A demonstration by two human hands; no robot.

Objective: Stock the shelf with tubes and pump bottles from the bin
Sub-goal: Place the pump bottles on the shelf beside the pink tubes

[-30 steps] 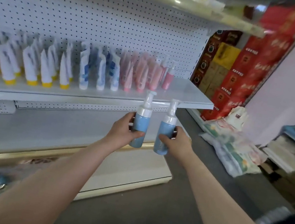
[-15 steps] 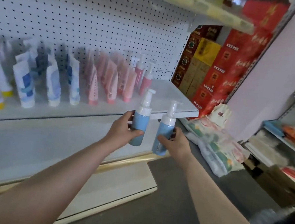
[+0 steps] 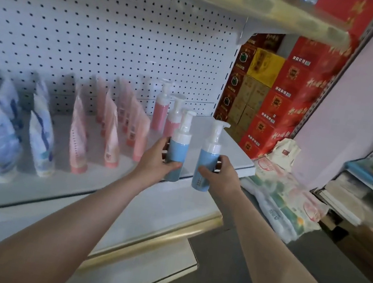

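The left grip (image 3: 155, 160) is grasping the left bottle (image 3: 176, 157), its fingers wrapping the blue body from the left and its thumb crossing the front. The right grip (image 3: 222, 181) is grasping the right bottle (image 3: 206, 164) in the same way from the right. Both bottles are standing upright between the two grips, side by side and just apart, with their white pump heads up.

Compared with half a second ago, the grips are carrying the bottles higher against the shelf (image 3: 233, 149). Their bases are now hanging at its front edge rather than well under it, and their pumps are overlapping the pink bottles (image 3: 160, 112) standing just beyond the left grip. Both blue bottles are still being held in the air in front of the edge, not resting on the shelf.

Left of the left grip, pink tubes (image 3: 109, 137) are standing cap-down in rows. Farther left, white tubes (image 3: 41, 143) with blue print are showing blurred. The yellow-capped tubes seen earlier are now sitting outside the view.

Beyond the grips the pegboard (image 3: 101, 26) is backing the shelf. Beyond and to the right of the right grip, red and yellow boxes (image 3: 291, 90) are standing stacked. Just right of that grip, packs (image 3: 284, 201) are lying on the floor (image 3: 244, 276).
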